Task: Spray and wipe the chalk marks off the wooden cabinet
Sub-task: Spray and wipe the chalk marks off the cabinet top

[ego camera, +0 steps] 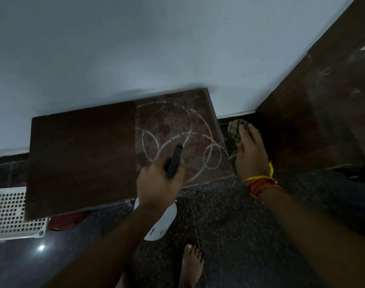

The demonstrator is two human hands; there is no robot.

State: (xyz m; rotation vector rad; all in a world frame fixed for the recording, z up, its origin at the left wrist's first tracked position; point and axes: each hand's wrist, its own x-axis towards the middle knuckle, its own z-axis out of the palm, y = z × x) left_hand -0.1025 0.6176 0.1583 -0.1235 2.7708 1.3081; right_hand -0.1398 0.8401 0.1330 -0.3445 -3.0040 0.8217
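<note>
A low wooden cabinet top (pixel 200 104) stands against the wall, covered in white chalk marks (pixel 167 129) drawn as loops and circles, wet and speckled. My left hand (pixel 156 183) grips a white spray bottle (pixel 162 221) by its black nozzle head (pixel 174 161), which points over the marks. My right hand (pixel 250 150) hovers off the cabinet's right edge, closed on a crumpled green-striped cloth (pixel 236 129). Threads are tied around that wrist.
A dark wooden board (pixel 79 159) covers the cabinet's left half. A white perforated basket (pixel 9 215) and a red lid (pixel 65 222) lie on the floor at left. A tall dark wooden panel (pixel 314 113) rises at right. My bare foot (pixel 192 265) stands on the speckled floor.
</note>
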